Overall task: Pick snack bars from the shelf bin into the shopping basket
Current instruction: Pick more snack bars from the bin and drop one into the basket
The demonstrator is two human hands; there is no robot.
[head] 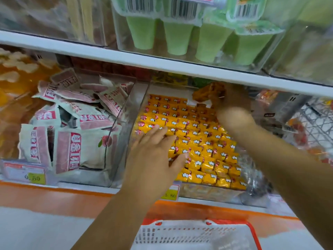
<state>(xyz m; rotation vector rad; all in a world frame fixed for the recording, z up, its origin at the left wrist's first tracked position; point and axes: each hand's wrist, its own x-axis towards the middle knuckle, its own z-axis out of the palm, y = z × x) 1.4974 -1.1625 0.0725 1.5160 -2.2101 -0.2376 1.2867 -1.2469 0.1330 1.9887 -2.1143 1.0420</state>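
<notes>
A clear shelf bin (142,103) holds several rows of yellow wrapped snack bars (203,147). My right hand (232,105) reaches deep into the back of the bin and grips an orange-brown snack bar (207,93), lifted above the rows. My left hand (155,152) hovers over the front left of the bin with fingers spread and straight, holding nothing. The white shopping basket (189,235) with an orange rim sits below the shelf at the bottom of the view.
A neighbouring clear bin to the left holds pink and white packets (72,127). The white shelf board (162,62) runs just above my right hand, with green cups (178,37) on it. Price tags (35,177) line the orange shelf edge. A wire rack (317,127) stands at right.
</notes>
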